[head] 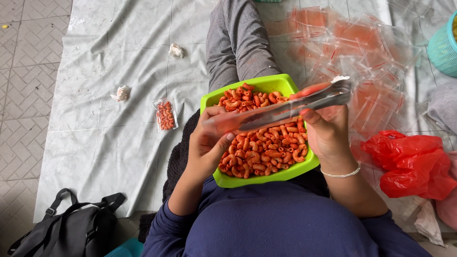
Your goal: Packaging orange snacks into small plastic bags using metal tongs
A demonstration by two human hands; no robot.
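while hands (266,131) grip perhaps a clear pouch (281,112), ridged curls (266,152) glisten.

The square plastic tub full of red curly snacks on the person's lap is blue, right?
Not quite. The head view shows the square plastic tub is bright green, not blue. It does sit on the person's lap, full of red curly snacks.
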